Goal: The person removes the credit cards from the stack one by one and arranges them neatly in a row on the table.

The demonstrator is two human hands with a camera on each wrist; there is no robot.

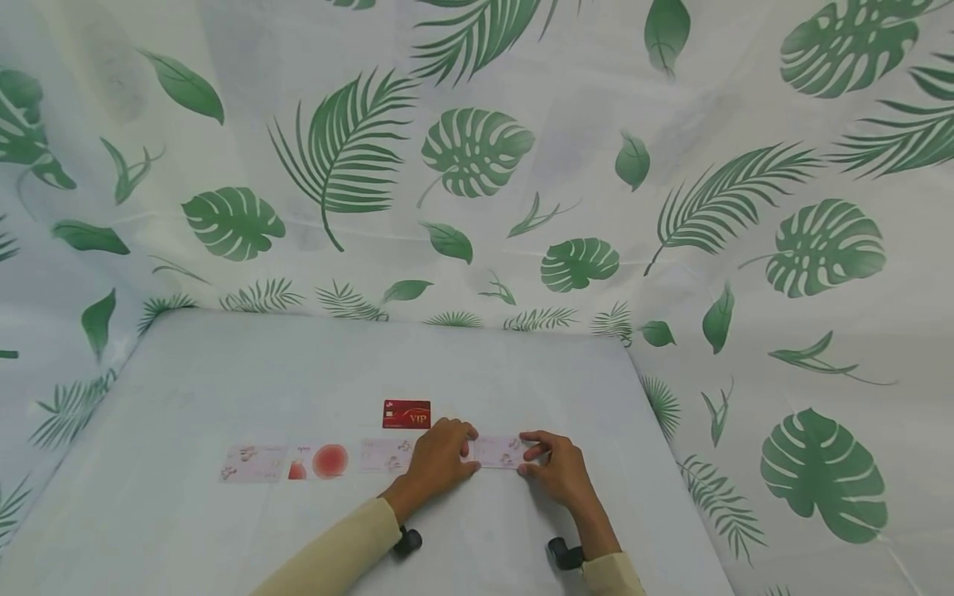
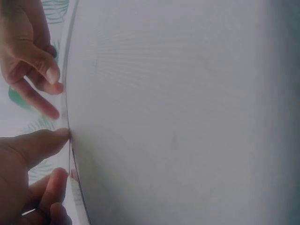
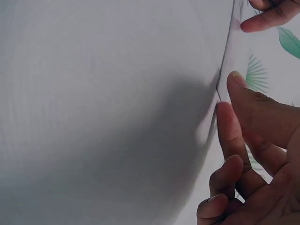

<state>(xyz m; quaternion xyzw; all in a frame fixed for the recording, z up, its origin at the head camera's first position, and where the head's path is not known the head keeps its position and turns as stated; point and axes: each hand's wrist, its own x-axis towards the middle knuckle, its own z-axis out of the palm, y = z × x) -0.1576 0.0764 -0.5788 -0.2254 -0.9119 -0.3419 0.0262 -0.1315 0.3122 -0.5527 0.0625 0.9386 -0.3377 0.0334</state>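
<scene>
**Two hands on a pale card**

The left hand [image 1: 438, 458] and right hand [image 1: 555, 472] pinch a pale pink card [image 1: 498, 452] at opposite ends, flat on the white table [image 1: 224, 381]. Just beyond lies a red card [image 1: 406, 414] reading "VIP".

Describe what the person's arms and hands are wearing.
Both arms wear pale cream-yellow long sleeves: the left sleeve and the right sleeve. A small black device sits at each wrist: the left wrist device and the right wrist device. The left hand and right hand are bare, without gloves.
</scene>
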